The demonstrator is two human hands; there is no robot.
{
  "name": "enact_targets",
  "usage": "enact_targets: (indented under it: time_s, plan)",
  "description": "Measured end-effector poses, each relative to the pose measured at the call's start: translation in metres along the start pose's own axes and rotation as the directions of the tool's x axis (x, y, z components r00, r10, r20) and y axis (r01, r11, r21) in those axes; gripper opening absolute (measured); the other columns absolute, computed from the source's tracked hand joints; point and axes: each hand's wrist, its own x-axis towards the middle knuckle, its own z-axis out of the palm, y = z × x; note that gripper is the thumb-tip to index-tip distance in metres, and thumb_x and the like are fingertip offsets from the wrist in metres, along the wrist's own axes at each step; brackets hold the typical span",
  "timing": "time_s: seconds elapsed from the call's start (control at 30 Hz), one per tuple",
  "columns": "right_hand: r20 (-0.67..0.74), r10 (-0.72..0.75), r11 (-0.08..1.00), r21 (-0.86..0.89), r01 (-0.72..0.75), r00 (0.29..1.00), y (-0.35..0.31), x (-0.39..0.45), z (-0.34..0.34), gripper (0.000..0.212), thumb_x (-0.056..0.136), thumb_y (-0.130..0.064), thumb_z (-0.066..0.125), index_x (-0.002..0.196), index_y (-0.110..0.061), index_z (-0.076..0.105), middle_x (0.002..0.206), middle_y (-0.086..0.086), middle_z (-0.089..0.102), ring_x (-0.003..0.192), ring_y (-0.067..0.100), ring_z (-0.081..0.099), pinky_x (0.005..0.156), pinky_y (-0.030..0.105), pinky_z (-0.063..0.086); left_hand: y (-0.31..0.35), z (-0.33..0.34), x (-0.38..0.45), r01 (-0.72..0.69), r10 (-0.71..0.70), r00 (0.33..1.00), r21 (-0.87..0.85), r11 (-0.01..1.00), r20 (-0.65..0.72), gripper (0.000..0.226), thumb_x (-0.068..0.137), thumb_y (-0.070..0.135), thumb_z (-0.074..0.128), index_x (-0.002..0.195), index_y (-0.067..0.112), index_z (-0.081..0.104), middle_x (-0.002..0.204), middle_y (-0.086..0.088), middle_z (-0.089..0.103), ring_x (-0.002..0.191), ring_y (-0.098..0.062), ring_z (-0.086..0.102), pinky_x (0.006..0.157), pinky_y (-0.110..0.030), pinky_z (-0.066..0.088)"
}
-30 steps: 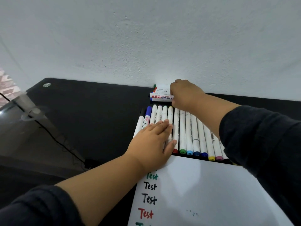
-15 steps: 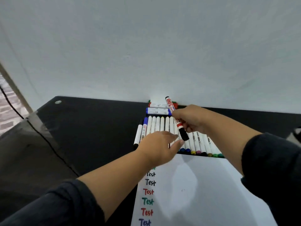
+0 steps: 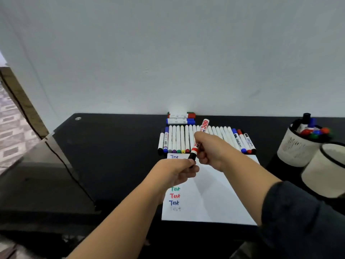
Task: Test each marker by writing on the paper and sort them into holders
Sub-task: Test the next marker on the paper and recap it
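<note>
My right hand (image 3: pixel 211 150) grips a thick white-and-red marker (image 3: pixel 203 126) by its barrel, black cap end pointing down-left. My left hand (image 3: pixel 175 171) pinches that black cap (image 3: pixel 192 156) just above the white paper (image 3: pixel 214 199). The paper carries a column of "Test" words in several colours down its left side. Behind it a row of white markers (image 3: pixel 179 139) with coloured ends lies side by side, and a red and a blue thick marker (image 3: pixel 180 120) lie crosswise against the wall.
Two off-white cup holders stand at the right: the far holder (image 3: pixel 296 148) holds several markers, the near holder (image 3: pixel 324 171) shows no contents. The black desk (image 3: pixel 112 146) ends at a glass panel on the left. A cable runs down its left edge.
My right hand lifted the thick marker from the back pile and brought it toward me. My left hand left the marker row and took hold of its cap. The view pulled back.
</note>
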Motion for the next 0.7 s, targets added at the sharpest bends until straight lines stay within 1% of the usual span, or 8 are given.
enact_targets:
  time_s: [0.07, 0.13, 0.2, 0.23, 0.33, 0.47, 0.6, 0.7]
  plan:
    - [-0.012, -0.003, 1.000, -0.017, 0.003, 1.000, 0.011, -0.014, 0.004, 0.018, 0.087, -0.013, 0.040, 0.070, -0.014, 0.039, 0.048, -0.002, 0.038, 0.046, 0.011, 0.026, 0.046, 0.022, 0.022, -0.016, -0.006, -0.006, 0.013, -0.011, 0.999, 0.059, 0.998, -0.030, 0.012, 0.091, 0.016, 0.058, 0.094, 0.008, 0.067, 0.077, 0.000, 0.073, 0.077, -0.009, 0.068, 0.075, -0.021, 0.050]
    - [-0.013, -0.015, 0.999, -0.032, 0.014, 1.000, 0.021, -0.025, 0.009, 0.017, 0.089, -0.014, 0.040, 0.073, -0.017, 0.042, 0.045, -0.004, 0.040, 0.045, 0.010, 0.026, 0.045, 0.021, 0.022, -0.028, -0.010, -0.010, 0.017, -0.011, 0.999, 0.154, 0.988, -0.036, 0.013, 0.087, 0.019, 0.062, 0.077, 0.017, 0.070, 0.077, 0.004, 0.073, 0.078, -0.006, 0.068, 0.080, -0.024, 0.050]
    - [-0.027, -0.028, 0.997, -0.070, 0.026, 0.999, 0.029, -0.033, 0.014, 0.018, 0.093, -0.019, 0.043, 0.076, -0.021, 0.047, 0.042, -0.008, 0.046, 0.044, 0.008, 0.030, 0.044, 0.019, 0.025, -0.038, -0.013, -0.014, -0.003, 0.009, 1.000, 0.229, 0.973, -0.028, 0.017, 0.083, 0.023, 0.068, 0.067, 0.026, 0.071, 0.082, 0.007, 0.073, 0.083, -0.007, 0.066, 0.077, -0.022, 0.050]
    - [-0.042, -0.037, 0.995, -0.090, 0.034, 0.998, 0.032, -0.036, 0.016, 0.018, 0.095, -0.022, 0.045, 0.077, -0.023, 0.049, 0.038, -0.012, 0.047, 0.044, 0.007, 0.032, 0.044, 0.018, 0.026, -0.042, -0.013, -0.017, -0.020, 0.027, 0.999, 0.250, 0.968, -0.027, 0.015, 0.081, 0.025, 0.069, 0.067, 0.028, 0.072, 0.085, 0.008, 0.072, 0.087, -0.008, 0.064, 0.072, -0.020, 0.048]
    - [-0.099, -0.076, 0.990, -0.130, 0.063, 0.992, 0.041, -0.043, 0.021, 0.021, 0.095, -0.032, 0.051, 0.075, -0.026, 0.050, 0.039, -0.014, 0.048, 0.044, 0.004, 0.036, 0.041, 0.016, 0.029, -0.051, -0.015, -0.024, -0.064, 0.089, 0.994, 0.297, 0.953, -0.071, 0.004, 0.083, 0.028, 0.068, 0.081, 0.031, 0.070, 0.095, 0.010, 0.067, 0.089, -0.006, 0.057, 0.059, -0.017, 0.038]
    - [-0.203, -0.113, 0.982, -0.174, 0.077, 0.973, 0.057, -0.044, 0.029, 0.028, 0.093, -0.039, 0.055, 0.071, -0.022, 0.051, 0.059, -0.011, 0.049, 0.046, 0.003, 0.043, 0.040, 0.013, 0.032, -0.056, -0.017, -0.025, -0.103, 0.142, 0.986, 0.365, 0.925, -0.082, 0.021, 0.086, 0.029, 0.065, 0.107, 0.028, 0.070, 0.092, 0.012, 0.065, 0.087, -0.010, 0.058, 0.062, -0.019, 0.042]
    - [-0.258, -0.129, 0.979, -0.186, 0.082, 0.958, 0.066, -0.041, 0.036, 0.034, 0.090, -0.041, 0.058, 0.066, -0.019, 0.049, 0.058, -0.010, 0.048, 0.049, 0.004, 0.043, 0.040, 0.013, 0.033, -0.064, -0.018, -0.026, -0.158, 0.223, 0.971, 0.474, 0.866, -0.083, 0.020, 0.090, 0.031, 0.060, 0.109, 0.032, 0.067, 0.077, 0.013, 0.060, 0.062, -0.007, 0.053, 0.056, -0.020, 0.041]
    - [-0.315, -0.167, 0.979, -0.167, 0.119, 0.934, 0.072, -0.040, 0.038, 0.034, 0.090, -0.037, 0.059, 0.064, -0.018, 0.050, 0.058, -0.010, 0.050, 0.051, 0.003, 0.045, 0.042, 0.013, 0.033, -0.072, -0.015, -0.024, -0.199, 0.307, 0.946, 0.559, 0.805, -0.106, 0.022, 0.091, 0.034, 0.058, 0.111, 0.034, 0.065, 0.082, 0.013, 0.062, 0.062, -0.008, 0.053, 0.061, -0.026, 0.044]
